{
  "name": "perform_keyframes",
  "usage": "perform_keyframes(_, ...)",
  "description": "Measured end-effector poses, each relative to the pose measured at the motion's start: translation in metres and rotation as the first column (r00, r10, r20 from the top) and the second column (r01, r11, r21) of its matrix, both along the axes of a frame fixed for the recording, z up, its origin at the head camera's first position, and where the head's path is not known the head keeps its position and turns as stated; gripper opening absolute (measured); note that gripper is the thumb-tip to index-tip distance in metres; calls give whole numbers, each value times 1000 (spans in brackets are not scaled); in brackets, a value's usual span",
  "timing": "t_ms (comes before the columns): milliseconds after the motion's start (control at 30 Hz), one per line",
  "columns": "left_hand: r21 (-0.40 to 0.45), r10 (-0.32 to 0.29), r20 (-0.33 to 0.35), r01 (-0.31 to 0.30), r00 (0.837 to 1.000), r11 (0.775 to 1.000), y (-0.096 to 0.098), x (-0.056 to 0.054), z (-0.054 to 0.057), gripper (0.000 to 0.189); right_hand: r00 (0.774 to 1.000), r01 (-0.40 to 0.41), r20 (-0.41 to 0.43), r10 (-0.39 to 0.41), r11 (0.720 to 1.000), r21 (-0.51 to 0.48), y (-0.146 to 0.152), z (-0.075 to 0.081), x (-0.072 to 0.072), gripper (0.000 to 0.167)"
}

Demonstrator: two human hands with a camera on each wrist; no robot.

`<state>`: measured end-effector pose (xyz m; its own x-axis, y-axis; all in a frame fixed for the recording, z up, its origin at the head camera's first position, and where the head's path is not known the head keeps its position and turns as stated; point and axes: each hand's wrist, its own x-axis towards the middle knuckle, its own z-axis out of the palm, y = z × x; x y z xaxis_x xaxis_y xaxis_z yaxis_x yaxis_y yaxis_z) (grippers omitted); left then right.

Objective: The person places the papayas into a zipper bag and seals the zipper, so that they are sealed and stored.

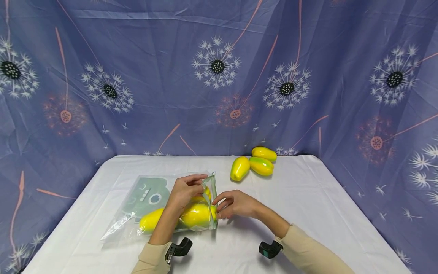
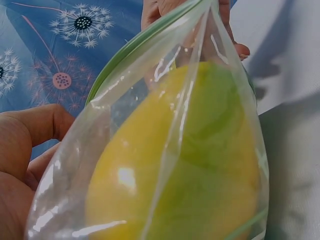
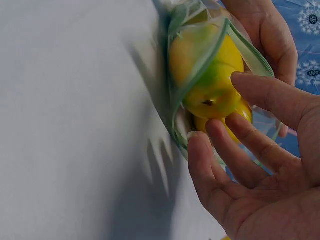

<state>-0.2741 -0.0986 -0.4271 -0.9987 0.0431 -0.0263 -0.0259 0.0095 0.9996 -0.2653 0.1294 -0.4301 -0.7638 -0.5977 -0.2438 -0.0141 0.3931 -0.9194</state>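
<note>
A clear zip bag (image 1: 118,232) with a green cartoon print lies on the table, its green-edged mouth facing right. Inside it are several yellow-green mangoes; the front mango (image 1: 196,215) has its end at the opening, and another mango (image 1: 150,220) lies deeper in. My left hand (image 1: 181,194) reaches over the bag and pinches the far side of its mouth. At the mouth, my right hand (image 1: 239,205) has its fingers loosely bent, fingertips right by the front mango's end (image 3: 212,97). The left wrist view shows this mango (image 2: 175,160) through the film.
Three more mangoes lie together near the table's back edge: one upright-looking mango (image 1: 240,168), a greener mango (image 1: 261,166) and a mango behind (image 1: 264,153). A white cloth (image 1: 301,190) covers the table. Behind it hangs a blue dandelion-print curtain (image 1: 164,95).
</note>
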Motion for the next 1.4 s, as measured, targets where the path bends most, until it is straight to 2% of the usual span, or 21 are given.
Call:
perform_keyframes(367, 12, -10, 7, 10, 1000, 1000, 0, 3, 4, 42, 996, 58, -71, -57, 998, 20, 22, 16, -16, 50)
perform_keyframes(567, 27, -17, 8, 17, 1000, 999, -1, 3, 3, 42, 981, 153, -127, -147, 987, 45, 35, 24, -28, 57)
perform_keyframes(733, 38, -18, 9, 17, 1000, 999, -2, 4, 2, 40, 959, 254, -142, -247, 967, 33, 42, 24, -37, 70)
perform_keyframes(933, 44, -18, 15, 17, 1000, 999, -2, 3, 3, 40, 916, 372, -159, -367, 928, -3, 45, 21, -41, 79)
perform_keyframes(1100, 46, -21, 13, 20, 1000, 999, -2, 3, 3, 39, 863, 466, -211, -459, 884, -19, 46, 17, -46, 81)
perform_keyframes(1400, 45, -17, 12, 16, 1000, 999, -2, 3, 3, 39, 771, 587, -273, -575, 808, -43, 43, 9, -60, 89)
